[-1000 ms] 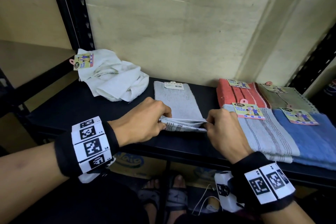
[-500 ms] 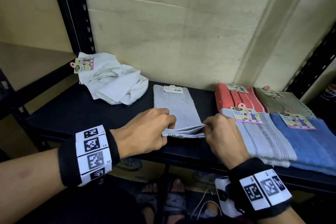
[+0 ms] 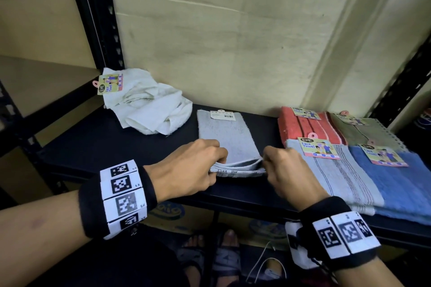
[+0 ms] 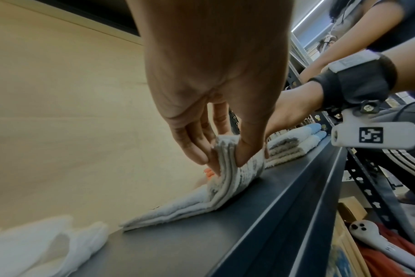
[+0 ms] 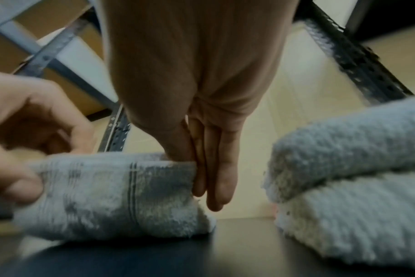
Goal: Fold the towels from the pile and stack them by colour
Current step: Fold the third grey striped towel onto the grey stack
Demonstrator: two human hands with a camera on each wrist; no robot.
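Grey towel [image 3: 225,140] lies mid-shelf [image 3: 116,144], near edge lifted. L hand [image 3: 186,170] & R hand [image 3: 286,170] each pinch a near corner. L wrist cam shows thumb vs fingers on stacked layers; head cam alone shows white pile [image 3: 149,109] w/ tag [image 3: 109,84] reading "ENE Face Towel".

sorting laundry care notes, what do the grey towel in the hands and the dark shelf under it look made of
Grey folded towel: looks like cotton terry, matte; looped, fuzzy pile shows in the right wrist view, though the fibre itself can't be confirmed.
Dark shelf: seemingly painted metal, smooth with a slight sheen; the perforated upright points to steel racking.
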